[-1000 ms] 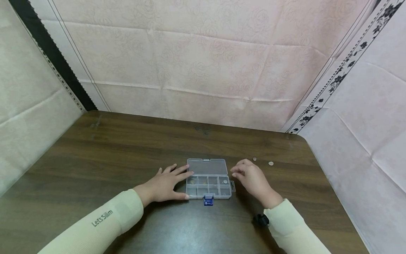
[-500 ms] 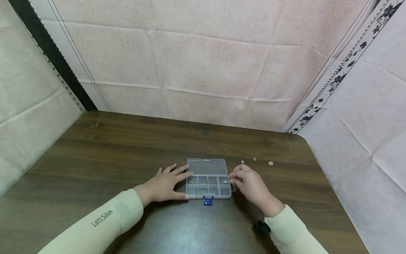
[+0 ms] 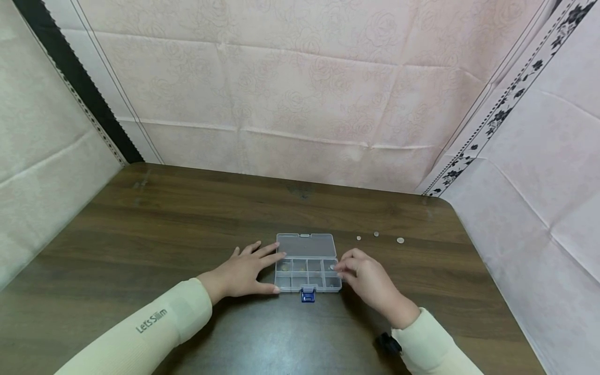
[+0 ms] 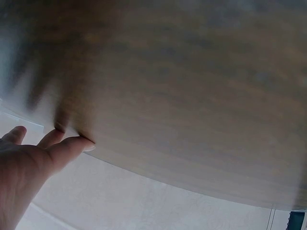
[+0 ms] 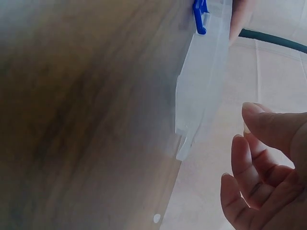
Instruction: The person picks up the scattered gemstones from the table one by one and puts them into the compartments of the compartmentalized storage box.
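A clear plastic compartment box (image 3: 308,291) with a blue latch (image 3: 308,296) lies on the table, its lid (image 3: 305,246) folded back. My left hand (image 3: 247,272) rests at its left edge, fingers spread over the side and thumb at the front corner. My right hand (image 3: 367,276) is over the right end of the box, fingertips at the upper right compartment. Thumb and index finger pinch a small pale disc (image 5: 246,128), mostly hidden by the fingers. Small round pieces lie in some upper compartments, one yellowish piece (image 3: 284,267) at the left.
Three small pale discs lie on the wooden table (image 3: 201,208) right of the box: a small disc (image 3: 358,238), another disc (image 3: 376,234) and a larger disc (image 3: 400,240). A patterned cloth (image 3: 290,104) hangs behind the table and at both sides.
My right hand has moved left from beside the box to over its right compartments, uncovering the nearest small disc on the table. The left hand and the box have stayed in place.
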The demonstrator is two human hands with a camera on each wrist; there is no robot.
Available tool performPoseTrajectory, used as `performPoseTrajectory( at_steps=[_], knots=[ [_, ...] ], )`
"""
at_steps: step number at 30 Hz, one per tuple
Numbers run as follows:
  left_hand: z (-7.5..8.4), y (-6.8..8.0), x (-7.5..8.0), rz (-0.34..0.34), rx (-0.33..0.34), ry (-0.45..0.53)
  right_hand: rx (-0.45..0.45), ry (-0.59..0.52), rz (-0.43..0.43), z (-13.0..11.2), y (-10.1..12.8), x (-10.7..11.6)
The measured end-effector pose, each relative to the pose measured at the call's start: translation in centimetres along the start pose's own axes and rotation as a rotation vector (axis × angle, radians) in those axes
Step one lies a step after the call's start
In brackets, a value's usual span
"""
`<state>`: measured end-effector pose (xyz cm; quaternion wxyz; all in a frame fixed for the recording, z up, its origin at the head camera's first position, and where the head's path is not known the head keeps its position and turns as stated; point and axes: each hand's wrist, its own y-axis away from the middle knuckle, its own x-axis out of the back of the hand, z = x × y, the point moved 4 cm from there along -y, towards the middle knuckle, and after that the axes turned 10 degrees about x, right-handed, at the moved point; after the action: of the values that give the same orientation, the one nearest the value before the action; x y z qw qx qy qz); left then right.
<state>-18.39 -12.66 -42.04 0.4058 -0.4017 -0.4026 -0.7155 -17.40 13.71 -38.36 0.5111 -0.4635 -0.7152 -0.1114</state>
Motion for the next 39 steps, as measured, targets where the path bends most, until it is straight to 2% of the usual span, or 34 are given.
performPoseTrajectory(
  at_steps=[8,25,39],
  knots=[
    [-0.1,0.0,0.1,0.002,0.006,-0.003,0.076,0.042,-0.015,-0.4,0.0,-0.3],
    [-0.3,0.0,0.3,0.010,0.005,-0.001,0.150,0.095,-0.043,-0.8,0.0,-0.8],
    [-0.2,0.2,-0.2,-0.002,0.010,0.006,0.154,0.134,-0.075,-1.1,0.3,-1.1]
  ],
)
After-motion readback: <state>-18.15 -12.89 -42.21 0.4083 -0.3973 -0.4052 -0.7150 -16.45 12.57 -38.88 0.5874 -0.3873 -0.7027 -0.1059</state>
